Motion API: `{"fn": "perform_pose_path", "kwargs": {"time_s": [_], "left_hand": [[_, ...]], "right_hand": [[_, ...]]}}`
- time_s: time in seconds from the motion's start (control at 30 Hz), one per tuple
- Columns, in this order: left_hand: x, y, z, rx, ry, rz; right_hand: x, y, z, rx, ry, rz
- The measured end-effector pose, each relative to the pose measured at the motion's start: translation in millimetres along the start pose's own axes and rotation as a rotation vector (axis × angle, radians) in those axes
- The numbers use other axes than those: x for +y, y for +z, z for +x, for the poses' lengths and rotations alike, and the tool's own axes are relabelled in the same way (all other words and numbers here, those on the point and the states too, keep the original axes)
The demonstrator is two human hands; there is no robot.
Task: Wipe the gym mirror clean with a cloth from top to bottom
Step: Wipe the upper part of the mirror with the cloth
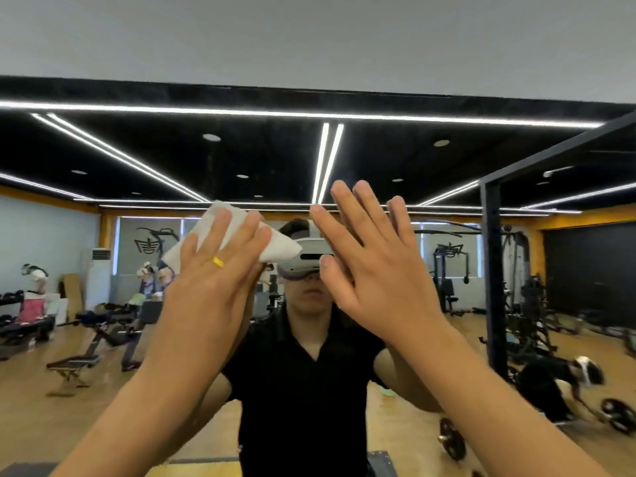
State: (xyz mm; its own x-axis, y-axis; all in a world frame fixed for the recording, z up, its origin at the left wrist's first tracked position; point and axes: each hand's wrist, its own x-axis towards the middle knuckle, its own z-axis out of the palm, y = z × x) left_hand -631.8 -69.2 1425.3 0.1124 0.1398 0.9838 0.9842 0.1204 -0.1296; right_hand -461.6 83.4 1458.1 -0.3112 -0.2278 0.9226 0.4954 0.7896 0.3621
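Mirror (137, 149) glass fills the view below a black top edge and reflects a gym floor with benches (103, 332). A white cloth (278, 249) lies against the glass at 9 o'clock from the frame's middle, its corner just beside the reflected headset (309, 261). The left hand (213, 270) presses the cloth there with straight, slightly spread fingers laid over it, curled round nothing; a yellow ring (217, 261) sits on one finger. The right hand (371, 263), at 3 o'clock of the cloth and near it, appears flat against the glass, fingers straight and close together, thumb out, holding nothing. The person's reflection in a black shirt (303, 390) stands behind both hands.
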Motion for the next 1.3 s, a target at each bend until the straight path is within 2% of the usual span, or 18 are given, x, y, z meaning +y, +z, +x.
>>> {"fn": "perform_pose_path", "kwargs": {"time_s": [0.2,0.4,0.5,0.67,0.83,1.1,1.23,1.3], "left_hand": [[4.5,3.8,-1.1,0.041,-0.036,-0.045],[8.3,4.3,0.9,0.038,-0.018,-0.023],[16.9,8.1,8.0,0.035,-0.042,-0.033],[48.2,18.0,74.6,0.021,-0.034,-0.005],[77.5,21.1,150.7,0.053,-0.188,-0.029],[86.9,33.2,78.0,0.018,-0.22,-0.041],[98.1,46.1,33.6,0.076,-0.068,-0.054],[94.9,47.3,41.0,0.059,-0.071,-0.062]], "right_hand": [[14.4,-22.2,-6.3,0.025,0.071,0.082],[81.9,-50.4,-45.0,-0.053,0.183,-0.033],[95.8,-42.6,-56.7,-0.083,0.148,-0.096],[97.2,-38.4,-58.3,-0.051,0.136,-0.11],[99.2,-36.5,-59.1,-0.047,0.117,-0.103],[100.8,-34.6,-60.1,-0.023,0.119,-0.086],[100.3,-34.6,-60.8,-0.027,0.124,-0.093],[100.2,-34.5,-60.5,-0.024,0.124,-0.086]]}}
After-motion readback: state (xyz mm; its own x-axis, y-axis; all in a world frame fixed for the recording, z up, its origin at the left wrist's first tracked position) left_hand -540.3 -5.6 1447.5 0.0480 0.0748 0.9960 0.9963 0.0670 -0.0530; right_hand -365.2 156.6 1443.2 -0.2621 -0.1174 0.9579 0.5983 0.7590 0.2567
